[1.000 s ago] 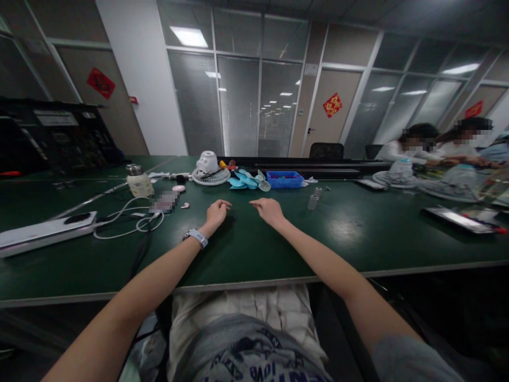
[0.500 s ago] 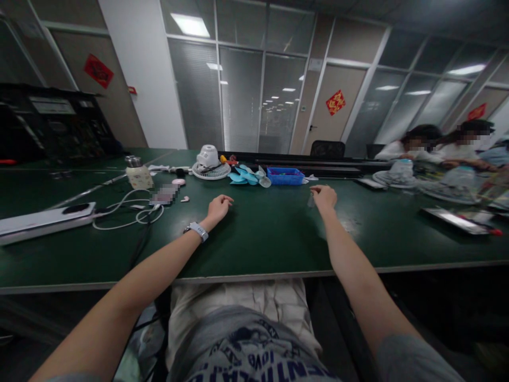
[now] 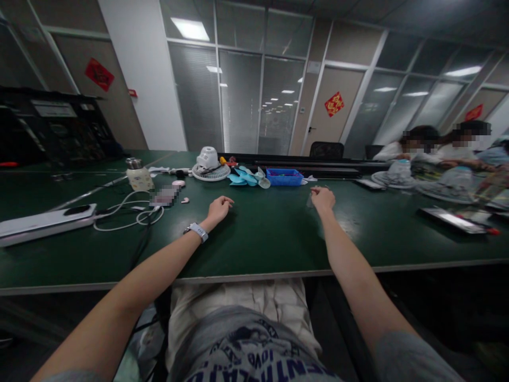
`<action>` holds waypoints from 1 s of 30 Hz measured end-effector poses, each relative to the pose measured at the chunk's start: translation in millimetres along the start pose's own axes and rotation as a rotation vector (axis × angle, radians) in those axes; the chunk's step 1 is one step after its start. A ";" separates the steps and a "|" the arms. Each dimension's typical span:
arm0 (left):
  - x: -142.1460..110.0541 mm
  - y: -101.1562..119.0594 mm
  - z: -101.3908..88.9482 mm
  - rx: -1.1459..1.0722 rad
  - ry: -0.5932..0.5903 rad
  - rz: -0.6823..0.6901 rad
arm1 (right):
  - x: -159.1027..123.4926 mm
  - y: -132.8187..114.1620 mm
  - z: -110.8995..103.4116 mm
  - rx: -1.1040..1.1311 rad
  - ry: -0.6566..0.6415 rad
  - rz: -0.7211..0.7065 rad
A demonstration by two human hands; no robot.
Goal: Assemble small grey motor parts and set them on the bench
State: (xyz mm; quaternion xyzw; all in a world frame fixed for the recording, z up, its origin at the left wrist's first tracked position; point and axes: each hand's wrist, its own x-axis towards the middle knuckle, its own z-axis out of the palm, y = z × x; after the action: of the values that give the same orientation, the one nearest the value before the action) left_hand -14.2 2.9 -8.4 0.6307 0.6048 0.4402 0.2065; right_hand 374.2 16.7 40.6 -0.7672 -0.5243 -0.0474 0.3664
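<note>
A grey cylinder [image 3: 309, 201], blurred, stands on the table [image 3: 254, 239] at the fingertips of the right hand [image 3: 314, 192], which one second ago was beside the left and has since moved right; whether its bent fingers grip the cylinder, I cannot tell. The left hand [image 3: 230, 201] has barely shifted, fingers half curled, slightly apart, seemingly unladen. Beyond, the blue tray [image 3: 284, 178], blades [image 3: 243, 176] and fan [image 3: 209, 159] keep their places.

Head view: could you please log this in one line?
left hand: nothing visible held; right hand: at grey cylinder, grip unclear
</note>
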 end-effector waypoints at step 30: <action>-39.7 52.2 0.0 -0.157 0.065 0.399 | -133.3 -138.1 55.8 0.492 -0.465 -0.667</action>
State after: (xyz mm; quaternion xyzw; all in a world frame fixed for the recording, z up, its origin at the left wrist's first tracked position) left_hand 20.9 -44.2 20.9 0.7053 0.4384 0.5381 0.1441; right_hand 181.5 -26.6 10.0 -0.4375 -0.8059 0.1364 0.3749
